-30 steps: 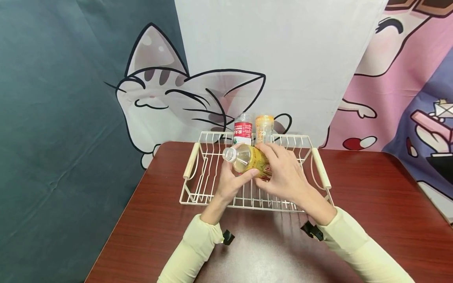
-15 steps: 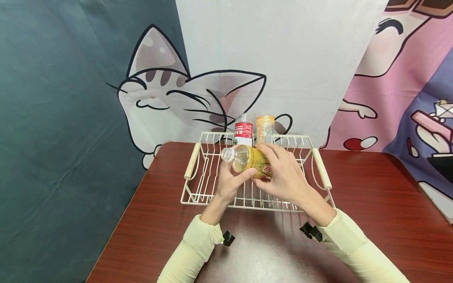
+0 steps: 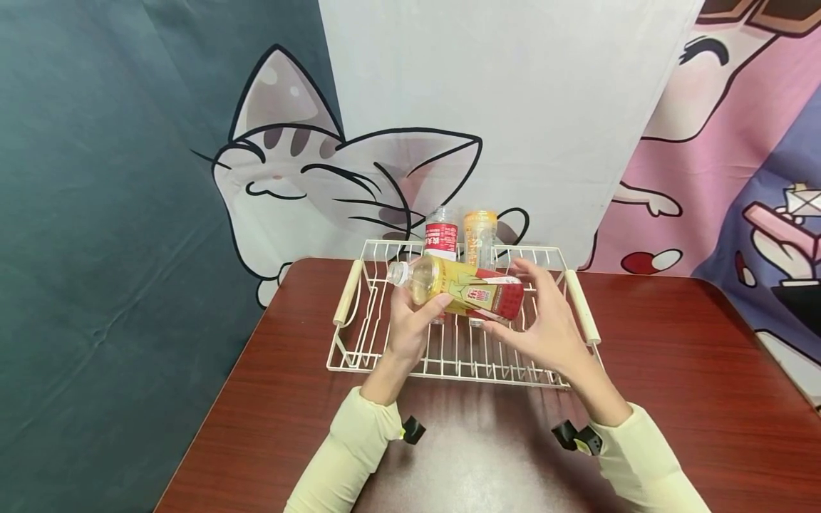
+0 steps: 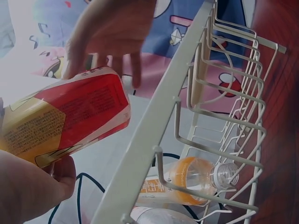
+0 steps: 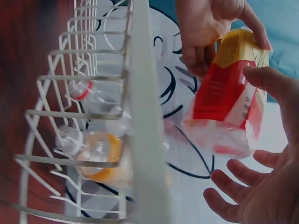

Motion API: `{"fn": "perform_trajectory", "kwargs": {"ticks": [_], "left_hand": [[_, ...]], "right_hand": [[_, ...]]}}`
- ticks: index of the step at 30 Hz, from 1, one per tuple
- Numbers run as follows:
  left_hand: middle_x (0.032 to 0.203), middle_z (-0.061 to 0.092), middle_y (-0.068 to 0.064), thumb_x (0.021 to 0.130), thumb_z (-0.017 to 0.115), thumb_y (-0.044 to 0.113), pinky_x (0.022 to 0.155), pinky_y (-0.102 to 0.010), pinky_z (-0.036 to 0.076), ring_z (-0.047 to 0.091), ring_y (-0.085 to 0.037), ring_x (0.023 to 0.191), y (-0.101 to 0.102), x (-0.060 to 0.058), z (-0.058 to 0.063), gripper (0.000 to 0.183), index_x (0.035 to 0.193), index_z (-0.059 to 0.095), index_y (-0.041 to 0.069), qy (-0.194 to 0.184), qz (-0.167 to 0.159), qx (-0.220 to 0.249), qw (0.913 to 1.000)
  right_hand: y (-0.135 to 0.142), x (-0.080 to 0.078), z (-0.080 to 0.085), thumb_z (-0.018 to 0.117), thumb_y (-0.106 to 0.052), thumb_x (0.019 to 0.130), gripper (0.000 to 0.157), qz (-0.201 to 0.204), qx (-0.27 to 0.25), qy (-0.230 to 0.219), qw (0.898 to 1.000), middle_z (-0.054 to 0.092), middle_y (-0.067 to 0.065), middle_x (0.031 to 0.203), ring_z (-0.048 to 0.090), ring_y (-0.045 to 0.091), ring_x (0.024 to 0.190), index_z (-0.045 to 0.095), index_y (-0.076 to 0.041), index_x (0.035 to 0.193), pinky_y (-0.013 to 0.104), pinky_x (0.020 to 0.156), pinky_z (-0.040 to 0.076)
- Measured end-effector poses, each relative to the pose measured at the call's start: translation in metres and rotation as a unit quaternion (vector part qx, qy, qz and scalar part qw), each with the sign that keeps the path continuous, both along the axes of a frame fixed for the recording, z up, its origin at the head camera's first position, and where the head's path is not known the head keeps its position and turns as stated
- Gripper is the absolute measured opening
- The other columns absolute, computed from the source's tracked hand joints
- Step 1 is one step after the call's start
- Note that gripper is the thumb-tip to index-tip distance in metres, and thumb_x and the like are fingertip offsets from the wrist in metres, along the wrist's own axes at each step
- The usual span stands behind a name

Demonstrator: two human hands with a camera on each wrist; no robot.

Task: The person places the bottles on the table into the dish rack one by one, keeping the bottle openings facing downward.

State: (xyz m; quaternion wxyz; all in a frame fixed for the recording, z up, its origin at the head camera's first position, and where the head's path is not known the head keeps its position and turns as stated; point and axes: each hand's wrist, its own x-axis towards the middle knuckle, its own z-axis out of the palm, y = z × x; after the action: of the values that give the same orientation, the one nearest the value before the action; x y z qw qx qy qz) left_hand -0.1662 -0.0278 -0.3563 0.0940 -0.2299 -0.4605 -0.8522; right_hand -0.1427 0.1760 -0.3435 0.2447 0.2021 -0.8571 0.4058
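Over the wire rack, my left hand (image 3: pixel 410 329) grips a clear plastic bottle (image 3: pixel 477 291) with a yellow and red label around its neck end. The bottle lies almost level, its uncapped mouth pointing left and its red base right. My right hand (image 3: pixel 550 329) is by the base, fingers spread; in the right wrist view its thumb (image 5: pixel 268 81) overlaps the label, and I cannot tell whether it touches. Two bottles lean neck down in the rack (image 4: pixel 154 105): one with a red label (image 3: pixel 441 239), one with an orange band (image 3: pixel 479 231).
The white rack has pale wooden handles, one on the left (image 3: pixel 348 292) and one on the right (image 3: pixel 582 306). It stands on a reddish-brown table (image 3: pixel 276 320). Behind the table hangs a cloth (image 3: pixel 513 85) with cartoon drawings.
My right hand has let go of the bottle's body and drawn back right, uncovering the red base. The bottle has shifted slightly left and turned more level in my left hand.
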Motion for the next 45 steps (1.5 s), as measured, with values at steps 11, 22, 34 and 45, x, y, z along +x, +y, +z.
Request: {"fn": "perform_trajectory", "kwargs": {"ticks": [11,22,34,45], "left_hand": [[0.119,0.060,-0.004,0.080,0.068,0.001,0.092,-0.030,0.049,0.060,-0.016,0.105,0.004,0.001,0.004,0.055,0.130,0.049,0.011,-0.002,-0.048,0.089,0.9949],[0.125,0.054,-0.007,0.078,0.081,0.018,0.096,-0.029,0.047,0.057,-0.017,0.110,0.012,0.003,0.001,0.069,0.133,0.041,0.008,-0.009,-0.081,0.126,0.9886],[0.127,0.054,-0.006,0.079,0.078,0.011,0.100,-0.031,0.044,0.056,-0.017,0.113,0.019,0.006,-0.004,0.062,0.130,0.043,0.009,0.002,-0.092,0.143,0.9855],[0.125,0.055,-0.004,0.076,0.084,0.022,0.097,-0.029,0.045,0.057,-0.015,0.110,0.023,0.008,-0.006,0.069,0.130,0.043,0.011,0.004,-0.092,0.130,0.9873]], "right_hand": [[-0.008,0.009,-0.026,0.071,0.005,0.082,0.083,0.088,-0.271,-0.197,0.938,0.048,0.010,0.131,0.058,0.017,0.108,0.025,-0.007,0.149,0.024,0.090,0.049],[-0.032,0.008,-0.038,0.057,-0.008,0.097,0.041,0.267,-0.521,-0.207,0.784,0.063,0.003,0.126,0.062,0.018,0.112,0.049,-0.015,0.137,0.037,0.097,0.048],[-0.042,0.007,-0.033,0.067,-0.012,0.093,0.035,0.305,-0.640,-0.168,0.685,0.068,0.004,0.120,0.063,0.017,0.109,0.061,-0.012,0.127,0.036,0.102,0.042],[-0.048,0.009,-0.027,0.072,-0.007,0.087,0.035,0.290,-0.700,-0.165,0.632,0.069,0.005,0.116,0.063,0.018,0.105,0.065,-0.011,0.121,0.032,0.093,0.047]]}}
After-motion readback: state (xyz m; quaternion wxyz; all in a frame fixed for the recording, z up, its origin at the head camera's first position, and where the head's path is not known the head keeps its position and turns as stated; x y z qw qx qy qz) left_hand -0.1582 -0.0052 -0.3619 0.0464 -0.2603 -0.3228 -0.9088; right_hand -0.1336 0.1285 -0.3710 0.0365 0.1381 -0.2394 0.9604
